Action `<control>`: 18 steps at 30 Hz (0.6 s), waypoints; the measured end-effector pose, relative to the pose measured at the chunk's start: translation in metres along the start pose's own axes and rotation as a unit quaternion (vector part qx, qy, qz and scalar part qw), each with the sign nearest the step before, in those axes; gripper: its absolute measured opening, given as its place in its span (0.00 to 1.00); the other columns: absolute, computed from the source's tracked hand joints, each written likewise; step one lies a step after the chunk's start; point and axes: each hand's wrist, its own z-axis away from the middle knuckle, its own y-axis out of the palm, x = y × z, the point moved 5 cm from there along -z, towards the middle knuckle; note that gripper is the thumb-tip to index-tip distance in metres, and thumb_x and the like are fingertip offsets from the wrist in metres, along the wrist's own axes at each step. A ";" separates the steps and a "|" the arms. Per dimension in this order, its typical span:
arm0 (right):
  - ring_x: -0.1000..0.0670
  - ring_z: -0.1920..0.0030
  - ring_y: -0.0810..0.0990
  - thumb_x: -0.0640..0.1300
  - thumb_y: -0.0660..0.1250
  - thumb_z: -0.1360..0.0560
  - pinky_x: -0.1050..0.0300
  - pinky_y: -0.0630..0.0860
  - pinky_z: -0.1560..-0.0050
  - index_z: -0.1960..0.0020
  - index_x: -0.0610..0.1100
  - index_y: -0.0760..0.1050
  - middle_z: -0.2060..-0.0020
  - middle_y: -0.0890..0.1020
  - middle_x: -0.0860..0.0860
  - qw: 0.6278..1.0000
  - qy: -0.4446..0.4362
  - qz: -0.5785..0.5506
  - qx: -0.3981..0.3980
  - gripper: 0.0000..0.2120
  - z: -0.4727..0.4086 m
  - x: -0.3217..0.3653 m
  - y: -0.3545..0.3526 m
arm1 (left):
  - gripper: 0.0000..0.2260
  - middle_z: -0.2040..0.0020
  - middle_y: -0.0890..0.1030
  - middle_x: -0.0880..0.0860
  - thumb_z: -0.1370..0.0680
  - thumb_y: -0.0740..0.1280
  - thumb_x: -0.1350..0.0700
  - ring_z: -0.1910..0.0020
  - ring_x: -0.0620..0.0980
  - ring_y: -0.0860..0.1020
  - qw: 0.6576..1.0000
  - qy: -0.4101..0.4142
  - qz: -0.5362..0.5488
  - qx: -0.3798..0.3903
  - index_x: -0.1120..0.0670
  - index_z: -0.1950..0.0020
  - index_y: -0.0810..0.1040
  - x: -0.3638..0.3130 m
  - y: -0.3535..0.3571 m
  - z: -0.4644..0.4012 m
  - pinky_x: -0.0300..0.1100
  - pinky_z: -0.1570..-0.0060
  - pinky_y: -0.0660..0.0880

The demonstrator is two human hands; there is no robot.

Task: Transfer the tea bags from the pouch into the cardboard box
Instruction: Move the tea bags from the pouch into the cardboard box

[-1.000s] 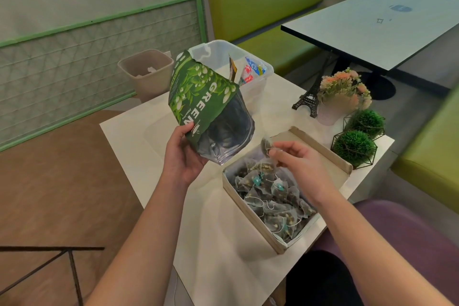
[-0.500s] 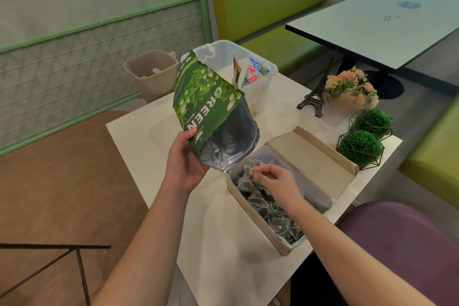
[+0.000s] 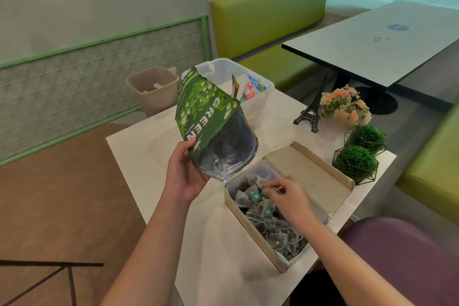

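Right hand (image 3: pixel 289 197) shifted farther along the cardboard box (image 3: pixel 250 227), pinching a tea bag (image 3: pixel 258 185), left hand (image 3: pixel 185 176) grip clasping the pouch (image 3: pixel 211 122).

A pale cream counter (image 3: pixel 154 156) carries the open cardboard box (image 3: pixel 248 225) near its right front edge, the box lined with clear plastic, heaped with tea bags (image 3: pixel 273 226), and its lid flap (image 3: pixel 305 176) folded back flat. At the far edge stands a clear plastic tub (image 3: pixel 258 104) holding a few packets, and along the right side stand a small Eiffel Tower model (image 3: pixel 309 112), a pot of pink flowers (image 3: pixel 344 109) and two green ball plants in wire frames (image 3: pixel 357 163)
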 end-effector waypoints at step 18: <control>0.56 0.57 0.75 0.43 0.70 0.24 0.64 0.73 0.55 0.47 0.47 0.79 0.52 0.75 0.54 0.904 -0.409 -0.034 -0.123 0.06 -0.007 0.201 -0.064 | 0.23 0.39 0.83 0.58 0.23 0.63 0.39 0.44 0.60 0.82 0.999 -0.035 -0.033 -0.001 0.53 0.39 0.83 -0.020 0.014 0.020 0.57 0.38 0.76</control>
